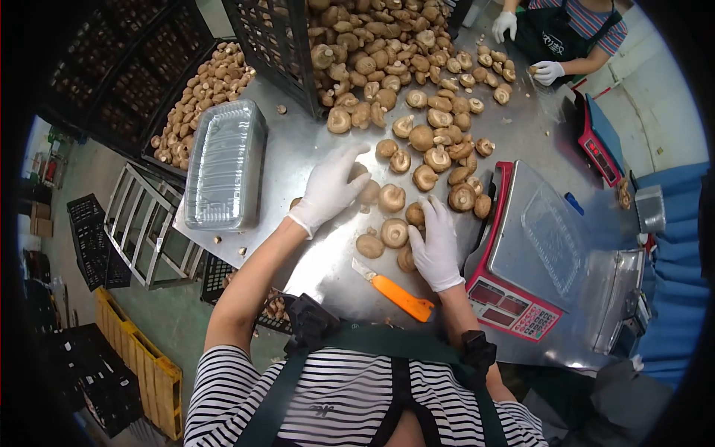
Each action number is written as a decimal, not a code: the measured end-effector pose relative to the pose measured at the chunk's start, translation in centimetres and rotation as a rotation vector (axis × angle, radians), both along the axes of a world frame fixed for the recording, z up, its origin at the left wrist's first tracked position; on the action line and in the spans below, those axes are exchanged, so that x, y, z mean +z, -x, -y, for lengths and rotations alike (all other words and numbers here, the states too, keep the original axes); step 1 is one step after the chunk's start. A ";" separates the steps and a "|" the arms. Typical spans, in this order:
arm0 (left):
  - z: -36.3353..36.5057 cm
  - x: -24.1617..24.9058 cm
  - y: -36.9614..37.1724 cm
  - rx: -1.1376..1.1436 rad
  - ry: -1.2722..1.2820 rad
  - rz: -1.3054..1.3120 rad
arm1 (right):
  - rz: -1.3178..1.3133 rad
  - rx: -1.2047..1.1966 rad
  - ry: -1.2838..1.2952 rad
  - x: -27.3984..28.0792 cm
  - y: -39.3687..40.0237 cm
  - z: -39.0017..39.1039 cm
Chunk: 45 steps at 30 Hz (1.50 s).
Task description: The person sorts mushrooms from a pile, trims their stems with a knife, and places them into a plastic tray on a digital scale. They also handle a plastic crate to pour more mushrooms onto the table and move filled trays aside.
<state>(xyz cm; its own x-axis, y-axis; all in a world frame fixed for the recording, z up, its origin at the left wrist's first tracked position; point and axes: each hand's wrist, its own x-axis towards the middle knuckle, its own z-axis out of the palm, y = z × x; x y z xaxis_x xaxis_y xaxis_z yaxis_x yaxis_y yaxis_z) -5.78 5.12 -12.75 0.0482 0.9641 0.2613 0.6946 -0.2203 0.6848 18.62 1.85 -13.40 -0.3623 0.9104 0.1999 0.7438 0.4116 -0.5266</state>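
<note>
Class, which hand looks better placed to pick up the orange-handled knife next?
Probably the right hand: the knife's orange handle lies close to it, while the left hand is farther away, toward the blade.

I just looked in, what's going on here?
A person is handling mushrooms at a metal table with gloved hands. The left hand is at a mushroom, though whether it grips it is unclear; the right hand is over others in the loose group. The knife lies beside them, between the person and the group. The scale is to the right, the clear tray to the left. A co-worker stands across the table.
</note>
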 end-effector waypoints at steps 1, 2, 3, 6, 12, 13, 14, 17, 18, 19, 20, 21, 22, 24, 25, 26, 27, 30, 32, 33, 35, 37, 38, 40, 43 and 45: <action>-0.6 0.3 -0.3 -0.023 -0.030 -0.016 | 0.000 -0.006 -0.008 0.1 -0.1 0.0; -1.5 0.5 -0.7 -0.047 -0.061 -0.032 | 0.000 -0.015 -0.017 0.2 -0.1 -0.1; -2.4 0.8 -1.1 -0.075 -0.093 -0.049 | -0.001 -0.026 -0.028 0.4 -0.2 -0.2; -5.0 1.1 -2.4 -0.126 -0.114 -0.259 | -0.020 -0.033 -0.034 1.7 0.0 -0.9; -7.0 -1.0 -3.3 -0.245 -0.074 -0.418 | 0.003 -0.034 -0.108 3.0 0.4 -3.0; -7.3 -1.0 -3.1 -0.237 -0.057 -0.412 | 0.008 -0.035 -0.093 3.0 0.5 -3.1; -7.5 -1.0 -2.9 -0.228 -0.041 -0.405 | 0.015 -0.036 -0.079 3.0 0.6 -3.2; -7.5 0.1 -1.8 -0.163 -0.064 -0.181 | 0.035 -0.035 -0.082 2.7 0.8 -3.5; -7.3 0.6 -1.6 -0.147 -0.085 -0.184 | 0.039 -0.033 -0.092 2.5 0.9 -3.7; -7.0 1.0 -1.4 -0.128 -0.104 -0.187 | 0.040 -0.028 -0.096 2.2 1.0 -3.9; -6.7 1.2 -1.2 -0.107 -0.125 -0.189 | 0.042 -0.022 -0.102 2.0 1.0 -4.1; -6.5 1.2 -1.5 -0.122 -0.173 -0.242 | 0.045 -0.013 -0.109 1.9 0.9 -4.3; -6.4 1.4 -1.9 -0.153 -0.151 -0.309 | 0.038 -0.014 -0.117 1.8 0.8 -4.3; -6.3 1.2 -3.4 -0.206 -0.056 -0.384 | 0.025 -0.018 -0.134 1.7 0.5 -4.1; -6.2 1.1 -4.1 -0.232 -0.049 -0.405 | 0.031 -0.016 -0.135 1.5 0.3 -3.9; -6.3 1.0 -4.8 -0.236 -0.059 -0.464 | 0.038 -0.017 -0.140 1.3 0.0 -3.8; -6.8 0.4 -5.4 -0.242 -0.072 -0.523 | 0.044 -0.020 -0.146 1.4 -0.3 -3.7; -8.2 -0.6 -6.2 -0.205 -0.139 -0.479 | 0.079 -0.034 -0.125 2.1 -0.7 -3.3; -8.4 -1.0 -5.6 -0.162 -0.158 -0.314 | 0.103 -0.043 -0.128 2.2 -0.9 -3.4; -7.3 1.1 -4.8 -0.141 -0.062 -0.208 | 0.117 -0.044 -0.135 2.3 -0.9 -3.6; -4.7 2.7 -2.7 -0.080 -0.035 0.073 | 0.142 -0.046 -0.148 2.3 -0.6 -3.9; 0.2 5.6 0.7 -0.080 0.209 0.321 | 0.164 -0.049 -0.161 2.3 0.0 -4.7; 2.8 7.0 2.9 -0.063 0.365 0.204 | 0.196 -0.058 -0.155 2.1 0.4 -5.0; 9.1 9.4 6.2 -0.049 0.467 0.131 | 0.257 -0.075 -0.144 1.5 1.4 -5.9; 18.3 7.1 11.5 0.038 0.746 0.299 | 0.329 -0.094 -0.101 1.0 3.1 -7.0; 21.3 10.1 10.5 0.183 0.786 -0.205 | 0.370 -0.107 -0.105 0.7 4.3 -8.1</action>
